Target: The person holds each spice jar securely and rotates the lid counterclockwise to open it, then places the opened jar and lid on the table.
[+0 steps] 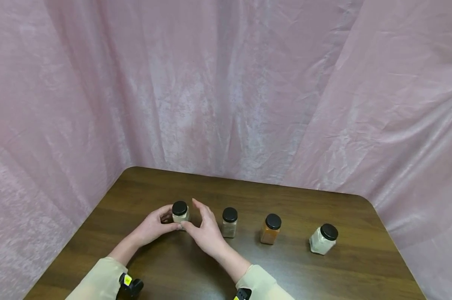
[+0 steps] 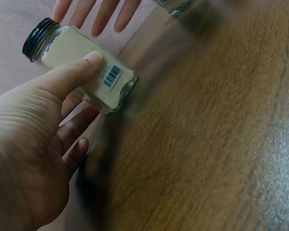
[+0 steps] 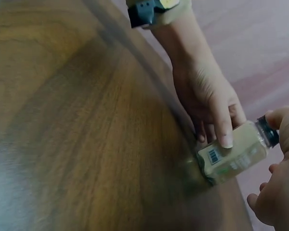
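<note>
A square glass spice jar of pale powder with a black screw lid is at the left of the wooden table. My left hand holds it, thumb across the front by the barcode label and fingers curled behind, as the left wrist view shows. On the jar's other side is my right hand, its fingers extended and spread away from the glass. In the right wrist view its thumb is right at the black lid. The jar stays within the left hand's grip in the left wrist view.
To the right, spaced in a row, stand a jar of greyish-brown spice, a jar of orange powder and a jar of white powder, all black-lidded. Pink velvet curtain hangs behind the brown table.
</note>
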Demonstrator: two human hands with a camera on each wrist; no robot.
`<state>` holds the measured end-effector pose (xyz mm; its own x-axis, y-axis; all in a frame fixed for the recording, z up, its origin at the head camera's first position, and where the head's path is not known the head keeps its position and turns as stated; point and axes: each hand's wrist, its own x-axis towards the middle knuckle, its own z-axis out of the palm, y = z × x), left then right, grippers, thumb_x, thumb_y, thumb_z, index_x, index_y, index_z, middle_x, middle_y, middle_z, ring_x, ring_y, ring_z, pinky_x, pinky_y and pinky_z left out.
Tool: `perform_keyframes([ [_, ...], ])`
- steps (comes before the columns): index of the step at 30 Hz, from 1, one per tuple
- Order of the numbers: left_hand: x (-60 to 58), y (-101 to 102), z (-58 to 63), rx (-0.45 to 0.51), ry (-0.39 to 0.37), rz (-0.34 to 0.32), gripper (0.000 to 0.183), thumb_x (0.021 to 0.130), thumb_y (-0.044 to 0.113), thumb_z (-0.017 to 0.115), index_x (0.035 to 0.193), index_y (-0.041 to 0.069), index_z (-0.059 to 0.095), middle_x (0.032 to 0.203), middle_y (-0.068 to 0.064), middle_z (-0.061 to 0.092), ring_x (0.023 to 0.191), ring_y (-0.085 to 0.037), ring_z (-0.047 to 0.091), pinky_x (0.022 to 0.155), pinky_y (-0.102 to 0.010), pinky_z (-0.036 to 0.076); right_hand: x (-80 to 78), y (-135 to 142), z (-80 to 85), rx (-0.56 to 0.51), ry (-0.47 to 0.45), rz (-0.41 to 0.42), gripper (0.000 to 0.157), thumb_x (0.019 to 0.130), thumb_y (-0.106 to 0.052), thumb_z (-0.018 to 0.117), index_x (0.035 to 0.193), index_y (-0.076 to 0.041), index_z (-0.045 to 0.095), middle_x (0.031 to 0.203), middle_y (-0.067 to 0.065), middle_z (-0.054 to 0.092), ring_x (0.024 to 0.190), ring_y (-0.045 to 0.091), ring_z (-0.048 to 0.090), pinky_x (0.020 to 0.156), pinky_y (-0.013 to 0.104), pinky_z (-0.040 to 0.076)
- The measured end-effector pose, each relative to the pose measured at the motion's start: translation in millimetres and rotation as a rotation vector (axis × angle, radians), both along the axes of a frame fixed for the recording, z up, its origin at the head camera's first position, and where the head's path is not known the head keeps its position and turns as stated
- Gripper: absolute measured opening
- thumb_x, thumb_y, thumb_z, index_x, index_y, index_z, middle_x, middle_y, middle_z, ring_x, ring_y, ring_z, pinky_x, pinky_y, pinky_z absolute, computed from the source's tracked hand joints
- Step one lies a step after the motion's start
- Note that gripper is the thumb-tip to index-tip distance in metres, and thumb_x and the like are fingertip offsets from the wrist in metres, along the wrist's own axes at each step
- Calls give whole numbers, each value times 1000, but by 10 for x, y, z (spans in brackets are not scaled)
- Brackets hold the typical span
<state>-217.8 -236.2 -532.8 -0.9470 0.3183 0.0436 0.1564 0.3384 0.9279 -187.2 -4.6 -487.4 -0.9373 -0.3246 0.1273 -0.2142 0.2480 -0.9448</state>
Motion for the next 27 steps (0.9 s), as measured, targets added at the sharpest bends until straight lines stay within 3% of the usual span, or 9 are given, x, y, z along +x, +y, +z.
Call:
perform_keyframes([
  [6, 5, -3, 11, 20, 11, -18, 57, 88, 22, 83, 138, 12, 57, 123, -7, 68, 117, -24, 63, 92, -28, 51, -136, -166, -22, -8, -28, -42, 74, 89, -44, 78, 152, -20, 48, 151, 1, 47, 142, 25, 37, 110, 53, 36],
  [12, 43, -23, 12, -4, 8, -8, 51, 91, 24, 80, 136, 14, 61, 121, -6, 69, 111, -22, 64, 89, -29, 52, -207, -282, -7, 7, -35, -76, 60, 85, -42, 83, 137, -24, 60, 141, -2, 53, 135, 22, 40, 105, 48, 40],
  [19, 75, -30, 36, -33, 2, 8, 49, 91, 25, 80, 136, 14, 63, 126, -6, 68, 111, -21, 63, 89, -27, 52, -249, -326, 9, 38, -10, -70, 54, 80, -42, 87, 125, -22, 66, 127, -6, 57, 124, 19, 43, 95, 40, 42],
  [27, 57, -45, 48, -65, 15, -3, 50, 92, 28, 79, 138, 17, 63, 128, -6, 67, 110, -23, 63, 88, -27, 52, -288, -338, -40, 29, 31, -89, 47, 79, -37, 89, 119, -22, 69, 121, -10, 62, 124, 15, 44, 98, 37, 41],
])
